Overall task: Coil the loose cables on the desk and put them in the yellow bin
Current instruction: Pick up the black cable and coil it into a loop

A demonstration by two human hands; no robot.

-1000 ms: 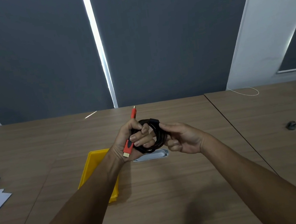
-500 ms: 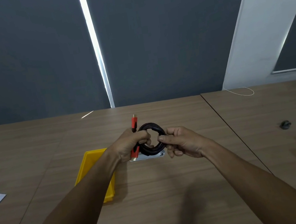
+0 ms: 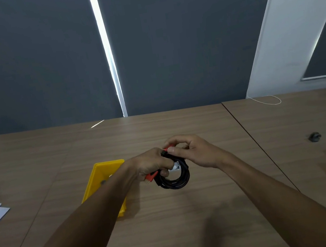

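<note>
Your left hand [image 3: 153,164] and right hand [image 3: 194,152] are both bare: no gloves, no rings that show. Your forearms are uncovered as well, from the wrists right down to the lower edge of the view, with no sleeve or cuff in sight. There is no watch, strap or bracelet at either wrist. Your fingernails are short and plain where they show.

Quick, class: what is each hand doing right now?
Left hand: grips the coiled black cable.
Right hand: pinches the cable's red plug at the top of the coil.
</note>
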